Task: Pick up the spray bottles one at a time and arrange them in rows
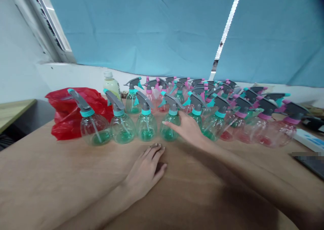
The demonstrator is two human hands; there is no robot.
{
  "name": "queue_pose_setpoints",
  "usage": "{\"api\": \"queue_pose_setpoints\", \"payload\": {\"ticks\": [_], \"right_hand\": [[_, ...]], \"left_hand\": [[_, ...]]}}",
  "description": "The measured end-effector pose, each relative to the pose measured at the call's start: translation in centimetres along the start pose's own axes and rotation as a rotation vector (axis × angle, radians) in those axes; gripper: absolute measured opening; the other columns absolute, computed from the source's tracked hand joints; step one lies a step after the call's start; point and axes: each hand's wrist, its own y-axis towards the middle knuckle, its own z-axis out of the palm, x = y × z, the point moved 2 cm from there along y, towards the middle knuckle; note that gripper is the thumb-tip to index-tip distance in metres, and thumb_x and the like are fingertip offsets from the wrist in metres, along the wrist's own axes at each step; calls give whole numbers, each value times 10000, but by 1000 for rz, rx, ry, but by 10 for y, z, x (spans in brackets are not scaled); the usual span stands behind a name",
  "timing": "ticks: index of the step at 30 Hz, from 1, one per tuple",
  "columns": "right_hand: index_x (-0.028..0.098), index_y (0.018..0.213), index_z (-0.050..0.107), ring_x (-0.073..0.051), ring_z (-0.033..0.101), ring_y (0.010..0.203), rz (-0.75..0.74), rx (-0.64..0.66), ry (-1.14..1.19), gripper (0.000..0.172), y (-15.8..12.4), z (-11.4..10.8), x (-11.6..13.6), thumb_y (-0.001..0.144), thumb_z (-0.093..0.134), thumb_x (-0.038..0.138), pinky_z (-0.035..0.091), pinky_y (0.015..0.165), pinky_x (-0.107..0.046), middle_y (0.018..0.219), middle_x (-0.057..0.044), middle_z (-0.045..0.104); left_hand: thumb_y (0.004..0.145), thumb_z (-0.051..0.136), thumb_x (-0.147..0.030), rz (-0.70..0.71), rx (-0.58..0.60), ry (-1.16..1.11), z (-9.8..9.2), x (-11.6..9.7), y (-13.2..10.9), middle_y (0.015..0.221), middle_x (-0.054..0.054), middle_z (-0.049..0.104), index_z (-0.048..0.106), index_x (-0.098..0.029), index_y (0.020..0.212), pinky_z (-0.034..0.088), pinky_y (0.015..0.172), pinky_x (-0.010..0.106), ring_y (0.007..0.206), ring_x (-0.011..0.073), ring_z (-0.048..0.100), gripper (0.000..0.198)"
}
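Note:
In the front row, a clear green spray bottle (169,133) with a turquoise collar and grey trigger head stands upright on the table. My right hand (189,128) is around its right side, thumb across the front, the other fingers partly hidden behind it. Palm down on the wood, my left hand (145,169) lies flat just in front of the row, holding nothing. To the left stand three more green spray bottles (146,128). On the other side are further green ones (214,128) and pink spray bottles (265,132).
Behind the front row, more spray bottles (133,102) stand close together. A red plastic bag (73,112) and a white-capped bottle (111,85) are at the back left. A dark flat object (310,164) and a white-and-blue box (308,139) lie at the right. A blue curtain (152,31) hangs behind.

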Motion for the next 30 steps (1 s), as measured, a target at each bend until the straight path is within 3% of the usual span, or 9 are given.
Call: {"api": "queue_pose_setpoints", "payload": {"ticks": [9, 16, 19, 25, 30], "right_hand": [[122, 1200, 540, -348, 668, 821, -8, 66, -22, 753, -27, -20, 1, 771, 474, 738, 481, 627, -408, 938, -150, 691], [93, 1176, 565, -355, 677, 770, -33, 86, -94, 824, -56, -39, 0, 744, 443, 784, 490, 588, -417, 867, -146, 696], [100, 1155, 577, -346, 677, 825, -58, 96, -106, 793, -68, -48, -3, 744, 470, 769, 504, 638, -424, 923, -145, 701], [123, 1041, 622, -316, 639, 894, -168, 18, -103, 745, -88, -67, -21, 718, 492, 781, 507, 705, -419, 947, -137, 690], [161, 1041, 618, -297, 597, 927, -172, 73, 74, 656, -90, -87, -40, 729, 547, 733, 486, 779, -451, 995, -116, 668]], "left_hand": [[945, 455, -371, -187, -94, -231, -11, -6, 3, 1133, 80, 576, 446, -221, 1229, 504, 840, 439, 983, 261, 610, 321], [856, 578, -435, -174, -179, -260, 0, -32, 10, 1380, 145, 418, 235, -217, 1409, 398, 995, 514, 1268, 332, 434, 686], [833, 611, -458, -152, -188, -293, 9, -44, 14, 1423, 156, 377, 166, -222, 1446, 373, 1020, 527, 1314, 342, 383, 793], [821, 648, -448, -133, -152, -421, 22, -66, 28, 1449, 150, 373, 180, -232, 1454, 342, 1049, 546, 1320, 332, 389, 816], [824, 662, -430, -81, -109, -426, 30, -84, 38, 1463, 152, 365, 161, -236, 1470, 328, 1052, 568, 1335, 341, 370, 840]]}}
